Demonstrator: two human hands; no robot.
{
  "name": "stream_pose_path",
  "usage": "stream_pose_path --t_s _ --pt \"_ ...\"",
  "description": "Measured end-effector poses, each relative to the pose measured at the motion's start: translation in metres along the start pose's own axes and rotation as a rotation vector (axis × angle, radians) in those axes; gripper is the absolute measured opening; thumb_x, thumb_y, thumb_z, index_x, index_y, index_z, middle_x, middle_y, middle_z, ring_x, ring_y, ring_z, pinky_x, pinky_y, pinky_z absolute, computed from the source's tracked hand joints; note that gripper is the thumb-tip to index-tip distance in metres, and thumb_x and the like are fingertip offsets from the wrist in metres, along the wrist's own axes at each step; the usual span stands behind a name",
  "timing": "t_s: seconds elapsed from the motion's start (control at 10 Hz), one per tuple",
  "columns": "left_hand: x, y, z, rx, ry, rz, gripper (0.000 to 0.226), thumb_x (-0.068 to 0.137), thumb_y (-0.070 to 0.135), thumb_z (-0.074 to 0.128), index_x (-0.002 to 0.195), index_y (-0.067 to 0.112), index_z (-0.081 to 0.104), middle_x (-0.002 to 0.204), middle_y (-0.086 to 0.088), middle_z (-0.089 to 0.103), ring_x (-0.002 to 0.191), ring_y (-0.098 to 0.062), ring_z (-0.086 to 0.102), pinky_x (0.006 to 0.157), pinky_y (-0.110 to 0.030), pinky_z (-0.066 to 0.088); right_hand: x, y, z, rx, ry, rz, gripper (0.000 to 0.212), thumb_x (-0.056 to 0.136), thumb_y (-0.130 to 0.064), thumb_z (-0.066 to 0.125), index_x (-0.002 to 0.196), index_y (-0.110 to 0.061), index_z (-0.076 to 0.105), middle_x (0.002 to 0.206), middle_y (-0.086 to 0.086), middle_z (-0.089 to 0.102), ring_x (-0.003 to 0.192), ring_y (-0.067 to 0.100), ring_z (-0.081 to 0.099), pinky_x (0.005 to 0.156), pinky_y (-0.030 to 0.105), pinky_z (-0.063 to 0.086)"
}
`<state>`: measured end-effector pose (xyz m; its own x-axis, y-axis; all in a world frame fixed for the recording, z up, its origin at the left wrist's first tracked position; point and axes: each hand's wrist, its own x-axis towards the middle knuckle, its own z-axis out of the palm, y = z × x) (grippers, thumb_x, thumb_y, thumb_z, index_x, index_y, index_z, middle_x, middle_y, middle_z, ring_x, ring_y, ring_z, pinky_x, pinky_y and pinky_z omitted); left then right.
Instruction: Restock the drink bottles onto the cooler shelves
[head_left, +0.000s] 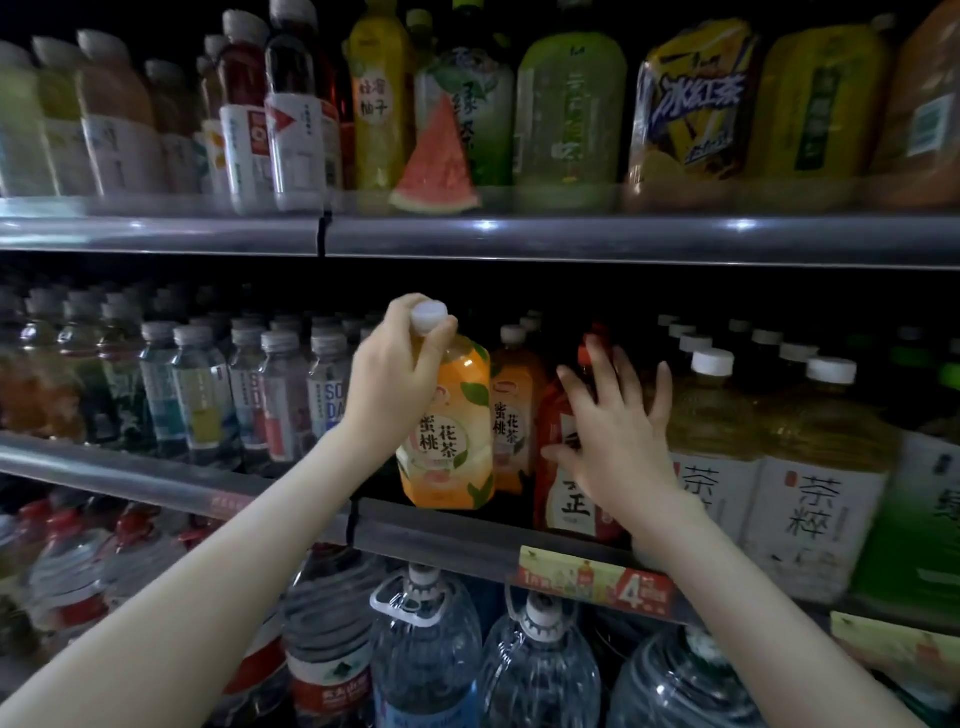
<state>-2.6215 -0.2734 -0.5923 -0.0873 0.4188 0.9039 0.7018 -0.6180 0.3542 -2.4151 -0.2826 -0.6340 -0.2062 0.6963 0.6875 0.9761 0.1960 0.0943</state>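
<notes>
My left hand (397, 376) grips an orange peach-tea bottle (452, 431) by its neck, just under the white cap. The bottle hangs upright at the front edge of the middle shelf (441, 535). A matching orange bottle (514, 410) stands right behind it. My right hand (615, 447) lies with fingers spread and straight against a red-labelled bottle (569, 488) next to it, covering most of its body.
Pale tea bottles (813, 467) with white labels stand to the right. Small water bottles (208, 395) fill the shelf's left half. The top shelf (467, 234) carries green, yellow and red drinks. Large water jugs (426, 639) sit below, under a yellow price tag (597, 579).
</notes>
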Motion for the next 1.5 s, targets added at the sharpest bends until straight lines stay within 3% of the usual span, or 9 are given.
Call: stream_pose_path --t_s 0.3,0.4,0.5,0.7,0.8,0.9,1.0,1.3,1.5 --pt "0.005 -0.001 0.046 -0.135 -0.135 -0.199 0.021 0.096 0.03 0.052 0.109 0.014 0.056 0.085 0.016 0.059 0.082 -0.007 0.059 0.063 -0.009 0.041 0.006 0.002 -0.002 0.005 -0.13 -0.038 0.09 0.081 -0.049 0.067 0.151 -0.021 0.016 0.158 0.01 -0.018 0.142 0.038 0.011 0.117 0.044 0.013" --pt "0.01 0.005 0.067 -0.144 -0.245 -0.209 0.029 0.096 0.034 0.05 0.115 0.013 0.056 0.101 0.006 0.064 0.092 -0.015 0.061 0.077 -0.03 0.049 0.005 0.004 -0.001 -0.005 -0.145 -0.044 0.093 0.081 -0.051 0.067 0.151 -0.024 0.013 0.156 0.008 -0.026 0.142 0.038 0.01 0.115 0.044 0.021" --pt "0.004 -0.004 0.076 -0.141 -0.246 -0.227 0.029 0.096 0.035 0.05 0.113 0.013 0.056 0.105 0.001 0.067 0.093 -0.022 0.064 0.075 -0.039 0.052 0.005 0.005 -0.001 0.001 -0.155 -0.053 0.091 0.082 -0.05 0.067 0.151 -0.025 0.013 0.156 0.006 -0.028 0.141 0.038 0.012 0.115 0.043 0.023" --pt "-0.002 -0.015 0.076 -0.155 -0.257 -0.19 0.033 0.097 0.034 0.048 0.123 0.015 0.05 0.11 -0.003 0.062 0.098 -0.025 0.061 0.078 -0.038 0.051 0.009 0.003 0.005 -0.027 -0.086 -0.105 0.091 0.075 -0.047 0.074 0.15 -0.02 0.028 0.161 0.0 0.013 0.136 0.04 0.026 0.112 0.049 0.025" --pt "-0.032 -0.005 0.094 0.084 -0.021 -0.134 0.047 0.098 0.033 0.038 0.137 0.006 0.042 0.132 -0.014 0.052 0.123 -0.03 0.044 0.098 -0.036 0.037 0.011 0.007 0.015 -0.053 -0.011 -0.093 0.095 0.06 -0.045 0.085 0.14 -0.013 0.045 0.148 0.007 0.042 0.125 0.044 0.041 0.104 0.053 0.036" --pt "-0.062 0.001 0.107 0.166 0.062 -0.128 0.053 0.097 0.033 0.036 0.14 0.004 0.037 0.142 -0.019 0.04 0.133 -0.035 0.033 0.11 -0.043 0.028 0.01 0.009 0.023 -0.028 0.043 -0.088 0.093 0.053 -0.039 0.09 0.133 -0.008 0.052 0.14 0.011 0.05 0.118 0.047 0.046 0.099 0.056 0.04" --pt "-0.08 -0.002 0.118 0.277 -0.021 -0.142 0.059 0.094 0.033 0.047 0.144 0.01 0.026 0.149 -0.026 0.024 0.14 -0.043 0.018 0.116 -0.045 0.011 0.007 0.007 0.031 -0.005 0.054 -0.067 0.086 0.063 -0.029 0.086 0.137 -0.008 0.047 0.144 0.011 0.045 0.122 0.046 0.038 0.103 0.059 0.033" --pt "-0.078 0.016 0.096 0.468 -0.259 -0.327 0.059 0.094 0.035 0.038 0.146 0.012 0.022 0.149 -0.033 0.019 0.136 -0.055 0.017 0.104 -0.066 0.021 0.005 -0.01 0.013 0.098 -0.105 -0.037 0.084 0.068 -0.017 0.08 0.143 -0.014 0.043 0.152 0.007 0.037 0.131 0.05 0.036 0.107 0.058 0.022" --pt "-0.07 0.099 0.062 0.292 -0.701 -0.536 0.061 0.095 0.039 0.032 0.15 0.015 0.022 0.152 -0.024 0.021 0.141 -0.04 0.02 0.111 -0.057 0.023 -0.018 0.014 -0.057 0.409 -0.504 0.143 0.072 0.089 -0.008 0.06 0.151 -0.016 0.024 0.158 0.006 0.021 0.145 0.032 0.019 0.118 0.05 0.019"
